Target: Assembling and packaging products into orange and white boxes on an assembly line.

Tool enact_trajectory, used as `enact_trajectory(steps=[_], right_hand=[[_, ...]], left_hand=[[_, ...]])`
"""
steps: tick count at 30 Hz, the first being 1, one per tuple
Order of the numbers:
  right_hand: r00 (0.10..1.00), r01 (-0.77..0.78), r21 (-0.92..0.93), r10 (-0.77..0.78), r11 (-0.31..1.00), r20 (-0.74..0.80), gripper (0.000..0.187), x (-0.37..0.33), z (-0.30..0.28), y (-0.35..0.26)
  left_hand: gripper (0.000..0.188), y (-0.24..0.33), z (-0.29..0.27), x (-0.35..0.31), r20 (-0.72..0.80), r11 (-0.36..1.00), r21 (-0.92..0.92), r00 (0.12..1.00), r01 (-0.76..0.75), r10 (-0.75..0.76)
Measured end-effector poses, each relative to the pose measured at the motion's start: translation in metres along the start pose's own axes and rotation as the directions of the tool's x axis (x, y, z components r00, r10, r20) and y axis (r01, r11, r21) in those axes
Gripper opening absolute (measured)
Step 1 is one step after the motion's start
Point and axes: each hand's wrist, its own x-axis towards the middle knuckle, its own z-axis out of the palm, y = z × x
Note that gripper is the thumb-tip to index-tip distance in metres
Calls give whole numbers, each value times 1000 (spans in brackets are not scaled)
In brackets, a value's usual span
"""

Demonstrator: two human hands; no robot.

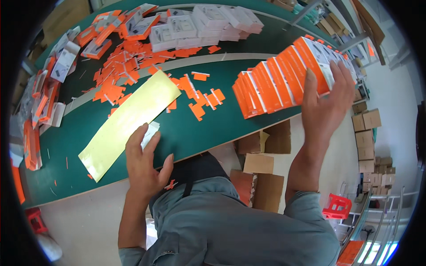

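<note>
My left hand [145, 162] is over the near edge of the green table, its fingers apart. Its fingertips reach the edge of a long yellow glossy sheet [128, 122] lying slantwise. A small pale slip [151, 134] shows beside those fingertips; whether they touch it I cannot tell. On the right, my right hand [327, 99] lies against the near side of a row of orange and white boxes [279, 80], thumb and fingers stretched out and spread. The boxes stand leaning on one another, and the hand hides part of the row's right end.
Loose orange cut-outs [117, 66] are heaped mid-table, with several more [199, 95] nearer. White boxes [195, 26] are stacked at the back. Orange and white boxes [46, 97] line the left side. Open cartons [266, 186] and a red stool [337, 206] are below the table's edge.
</note>
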Motion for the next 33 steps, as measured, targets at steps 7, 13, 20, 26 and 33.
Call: enact_trajectory(steps=[7,13,20,26,33], right_hand=[[976,217,535,-193,817,-100,46,-69,23,-78],[994,-82,705,106,704,10,49,-143,19,-56],[510,-608,777,830,162,225,66,-201,111,8],[185,-584,785,907,-208,377,81,-167,168,46],[91,-490,818,916,-300,391,87,-174,228,110]], left_hand=[[59,0,36,-3,34,998,-36,998,58,-56],[67,52,146,55,338,278,-863,891,422,-302],[77,83,272,143,277,225,-889,859,399,-430],[77,102,300,153,170,168,-953,902,253,-396],[80,125,294,160,151,120,-968,896,219,-418]])
